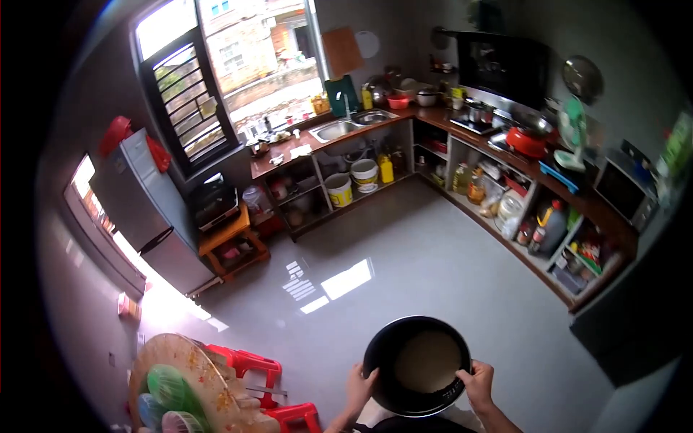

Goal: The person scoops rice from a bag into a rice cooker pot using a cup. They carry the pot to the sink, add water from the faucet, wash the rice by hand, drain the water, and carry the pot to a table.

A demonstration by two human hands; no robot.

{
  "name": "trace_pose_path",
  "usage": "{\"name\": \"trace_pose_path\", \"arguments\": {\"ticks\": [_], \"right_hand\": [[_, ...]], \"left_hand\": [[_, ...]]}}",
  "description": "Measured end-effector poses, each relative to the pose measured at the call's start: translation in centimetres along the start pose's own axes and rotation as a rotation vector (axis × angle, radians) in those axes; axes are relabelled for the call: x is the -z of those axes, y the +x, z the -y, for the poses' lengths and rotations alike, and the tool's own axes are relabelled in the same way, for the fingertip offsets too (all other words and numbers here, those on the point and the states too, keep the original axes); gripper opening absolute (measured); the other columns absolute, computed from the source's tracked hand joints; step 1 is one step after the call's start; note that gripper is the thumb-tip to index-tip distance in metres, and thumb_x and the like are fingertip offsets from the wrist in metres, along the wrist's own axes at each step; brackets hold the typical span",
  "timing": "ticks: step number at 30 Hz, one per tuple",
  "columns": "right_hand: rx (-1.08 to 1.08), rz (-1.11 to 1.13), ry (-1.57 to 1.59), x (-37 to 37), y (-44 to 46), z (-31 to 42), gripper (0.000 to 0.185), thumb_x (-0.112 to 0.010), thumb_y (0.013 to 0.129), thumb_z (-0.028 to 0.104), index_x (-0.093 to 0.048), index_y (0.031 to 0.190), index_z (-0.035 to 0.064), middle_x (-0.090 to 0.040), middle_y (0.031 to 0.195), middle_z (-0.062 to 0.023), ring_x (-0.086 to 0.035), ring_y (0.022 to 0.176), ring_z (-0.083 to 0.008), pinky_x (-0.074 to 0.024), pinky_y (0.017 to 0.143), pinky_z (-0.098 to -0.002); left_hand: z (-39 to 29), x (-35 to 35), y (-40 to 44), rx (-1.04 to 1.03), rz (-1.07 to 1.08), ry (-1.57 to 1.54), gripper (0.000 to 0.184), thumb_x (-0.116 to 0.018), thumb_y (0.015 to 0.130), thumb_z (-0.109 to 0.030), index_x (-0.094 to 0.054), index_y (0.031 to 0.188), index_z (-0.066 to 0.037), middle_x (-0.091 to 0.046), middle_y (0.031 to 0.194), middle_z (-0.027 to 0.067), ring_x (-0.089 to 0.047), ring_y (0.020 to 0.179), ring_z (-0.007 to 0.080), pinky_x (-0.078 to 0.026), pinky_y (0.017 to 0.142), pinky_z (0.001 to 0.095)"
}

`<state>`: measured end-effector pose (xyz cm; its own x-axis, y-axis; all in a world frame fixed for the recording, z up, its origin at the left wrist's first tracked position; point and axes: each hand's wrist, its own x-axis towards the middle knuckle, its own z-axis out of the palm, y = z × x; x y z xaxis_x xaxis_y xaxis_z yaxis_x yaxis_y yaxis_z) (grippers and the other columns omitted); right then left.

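At the bottom of the head view I hold a round black rice cooker inner pot (382, 366) in front of my body. A pale, beige layer, which looks like rice, lies in its bottom (428, 361); whether water covers it I cannot tell. My left hand (359, 386) grips the left rim, thumb over the edge. On the right rim my right hand (476, 382) is closed in the same way, next to small white markings on the inner wall. The pot tilts slightly, its opening facing me.
An L-shaped counter holds a sink (337, 130) under the window and a red pot (525, 143) at right. A fridge (155, 198) and a wooden stand (234, 245) are at left. A round table (170, 346) with baskets and red stools (253, 364) stands lower left.
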<state>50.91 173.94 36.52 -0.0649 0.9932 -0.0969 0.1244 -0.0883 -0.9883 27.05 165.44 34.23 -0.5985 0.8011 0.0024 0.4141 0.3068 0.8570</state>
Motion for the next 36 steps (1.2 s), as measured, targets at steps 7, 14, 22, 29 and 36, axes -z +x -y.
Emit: {"name": "trace_pose_path", "arguments": {"ticks": [7,14,22,29,36], "right_hand": [[0.071,0.264,-0.24,-11.0,24.8,2.5,0.021,-0.062,0.062,0.009,-0.045,0.055,-0.0012,-0.038,0.046,0.0006,-0.035,0.045,-0.0052,-0.0292,0.042,-0.0252],[0.006,0.257,-0.077,-21.6,45.8,12.8,0.021,-0.064,0.066,0.014,-0.057,0.057,-0.0032,-0.045,0.047,-0.0011,-0.04,0.047,-0.0071,-0.0323,0.04,-0.0285],[0.158,0.215,-0.204,-30.5,71.4,12.7,0.017,-0.064,0.064,0.014,-0.056,0.063,-0.0007,-0.045,0.047,-0.0038,-0.039,0.047,-0.0075,-0.0349,0.044,-0.0296],[0.146,0.384,-0.235,-40.3,97.4,15.4,0.025,-0.06,0.063,0.011,-0.039,0.053,0.0002,-0.034,0.043,-0.0049,-0.032,0.044,-0.0079,-0.0281,0.041,-0.0289],[0.35,0.619,-0.282,-53.3,116.4,22.5,0.029,-0.061,0.063,0.012,-0.036,0.052,0.0015,-0.032,0.044,-0.006,-0.032,0.041,-0.0108,-0.0279,0.041,-0.0298]], "left_hand": [[5.2,-5.2,19.5,0.415,0.044,-0.352,0.059,-0.057,0.078,-0.046,-0.056,0.108,0.004,-0.062,0.078,0.0107,-0.053,0.063,0.0156,-0.042,0.056,0.0275],[-0.1,-5.7,46.6,0.356,0.087,-0.457,0.043,-0.06,0.079,-0.03,-0.055,0.103,0.006,-0.061,0.089,0.012,-0.057,0.08,0.0172,-0.046,0.07,0.0292],[-2.6,-10.6,73.7,0.532,0.204,-0.341,0.036,-0.056,0.076,-0.024,-0.059,0.093,0.007,-0.063,0.08,0.0123,-0.058,0.073,0.0178,-0.046,0.065,0.028],[-5.5,-15.9,95.2,0.477,-0.045,-0.333,0.02,-0.057,0.071,-0.013,-0.059,0.077,0.006,-0.055,0.063,0.0028,-0.047,0.054,0.0109,-0.037,0.049,0.0267],[-5.8,-15.9,112.6,0.482,-0.324,-0.428,0.02,-0.058,0.074,-0.012,-0.058,0.075,0.007,-0.058,0.063,0.0055,-0.051,0.058,0.0116,-0.042,0.055,0.0276]]}}
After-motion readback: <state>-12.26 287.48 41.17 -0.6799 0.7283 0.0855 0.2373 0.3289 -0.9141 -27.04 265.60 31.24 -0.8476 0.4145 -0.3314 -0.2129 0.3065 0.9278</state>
